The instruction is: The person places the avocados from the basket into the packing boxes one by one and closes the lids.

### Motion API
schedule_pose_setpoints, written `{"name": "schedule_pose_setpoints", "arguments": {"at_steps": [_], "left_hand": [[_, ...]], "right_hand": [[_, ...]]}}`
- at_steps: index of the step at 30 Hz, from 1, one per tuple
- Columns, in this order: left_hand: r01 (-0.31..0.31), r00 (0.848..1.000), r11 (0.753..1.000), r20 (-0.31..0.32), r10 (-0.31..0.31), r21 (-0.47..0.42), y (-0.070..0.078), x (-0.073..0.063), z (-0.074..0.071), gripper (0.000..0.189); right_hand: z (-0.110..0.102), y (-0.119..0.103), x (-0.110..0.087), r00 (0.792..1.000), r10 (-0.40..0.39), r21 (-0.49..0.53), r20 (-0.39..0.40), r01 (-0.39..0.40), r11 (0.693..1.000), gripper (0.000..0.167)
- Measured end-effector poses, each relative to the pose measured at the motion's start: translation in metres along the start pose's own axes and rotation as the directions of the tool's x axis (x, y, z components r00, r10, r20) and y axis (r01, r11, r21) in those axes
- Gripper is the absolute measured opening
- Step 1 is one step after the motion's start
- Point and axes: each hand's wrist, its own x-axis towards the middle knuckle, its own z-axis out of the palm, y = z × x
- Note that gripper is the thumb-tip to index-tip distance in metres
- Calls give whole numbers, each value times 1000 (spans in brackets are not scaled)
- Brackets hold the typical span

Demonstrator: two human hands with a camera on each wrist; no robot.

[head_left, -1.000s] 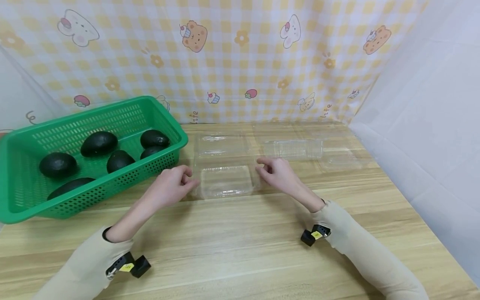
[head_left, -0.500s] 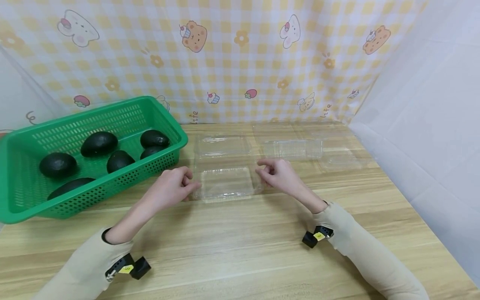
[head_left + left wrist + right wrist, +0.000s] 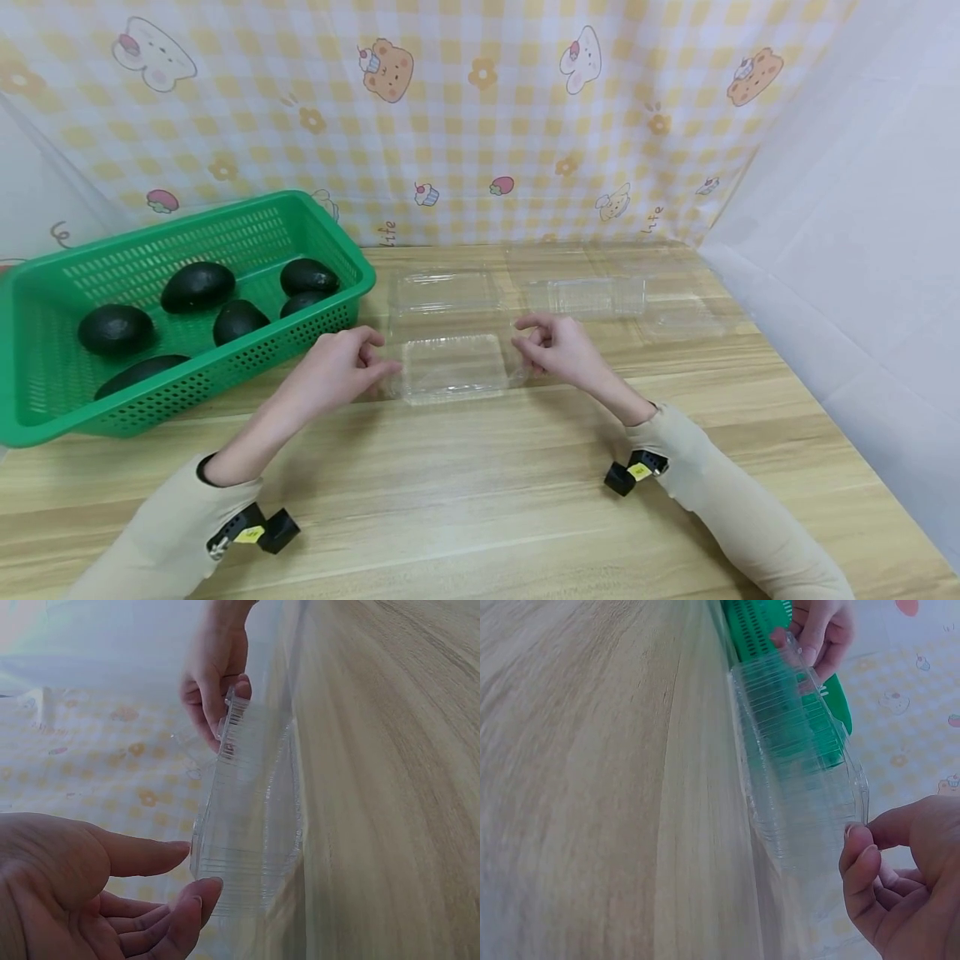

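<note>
An open clear plastic clamshell container point(image 3: 453, 367) lies on the wooden table in front of the person, its lid point(image 3: 442, 292) folded back toward the curtain. At its left rim, the left hand point(image 3: 337, 371) pinches the edge between thumb and fingers; the left wrist view shows the thumb point(image 3: 154, 856) against the rim. Across from it, the right hand point(image 3: 558, 350) grips the right rim, with the thumb and a bent index finger point(image 3: 859, 859) meeting at the edge in the right wrist view. The tray's ridged side wall shows in both wrist views, with nothing inside.
A green plastic basket point(image 3: 358, 279) holding several dark avocados point(image 3: 197, 287) stands at the left, close to the left hand. More clear plastic containers point(image 3: 596, 297) lie behind the right hand toward the back right. A checked curtain point(image 3: 480, 125) hangs behind the table.
The container's front edge has shifted slightly toward the person between the first frame and now. Both hands keep their places at its rims, with only small finger movements.
</note>
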Motion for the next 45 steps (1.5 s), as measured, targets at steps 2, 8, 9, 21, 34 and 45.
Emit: {"name": "schedule_pose_setpoints", "arguments": {"at_steps": [2, 8, 9, 21, 34, 45], "left_hand": [[-15, 1000, 1000, -23, 15, 26, 0, 1, -1, 43], [-22, 998, 999, -54, 24, 41, 2, 1, -4, 40], [-22, 998, 999, -58, 25, 41, 2, 1, -5, 40], [-91, 986, 995, -142, 86, -29, 7, 2, -15, 39], [-125, 956, 992, -269, 113, -28, 9, 3, -44, 40], [-101, 938, 994, -336, 85, -33, -4, 9, -56, 42]], "right_hand": [[-1, 0, 0, 1000, 2, 5, -1, -2, 1000, 32], [-2, 1, -2, 1000, 11, 32, 1, -11, 999, 31], [-1, 1, -2, 1000, 11, 33, 1, -11, 999, 31], [0, 4, -3, 1000, 27, 35, 5, -27, 999, 32], [0, 4, -4, 1000, 25, 36, -3, -24, 999, 32], [1, 4, -5, 1000, 25, 45, -2, -24, 999, 32]]}}
